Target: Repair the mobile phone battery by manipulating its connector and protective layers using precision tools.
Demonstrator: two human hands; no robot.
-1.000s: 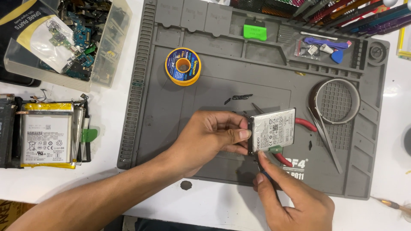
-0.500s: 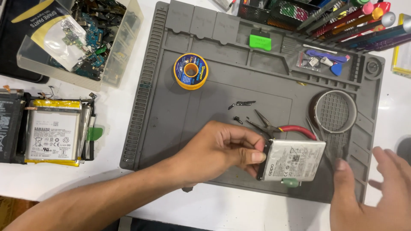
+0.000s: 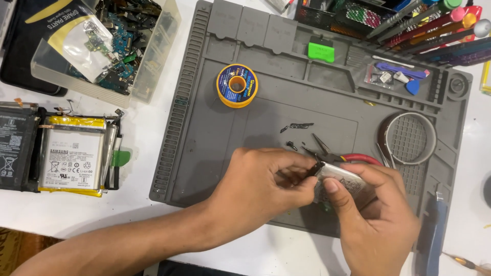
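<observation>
Head view: left hand [image 3: 266,186] and right hand [image 3: 376,214] both pinch the silver battery [image 3: 340,179] between them; its black end tab looks only part-freed; pliers [image 3: 340,156] lie untouched just beyond.

Yellow solder spool [image 3: 237,85] on grey mat [image 3: 266,128], clear parts box [image 3: 148,61], red-handled pliers [image 3: 353,157] nearby.

White-labelled battery [image 3: 71,159] at left; clear yellow-black parts bag [image 3: 84,43] in the bin [image 3: 158,48]

We look down on a white tabletop [image 3: 153,225] under bright, even light, most of it covered by a grey ribbed work mat [image 3: 245,133]. A strip of brown patterned floor [image 3: 13,245] shows bottom left.
</observation>
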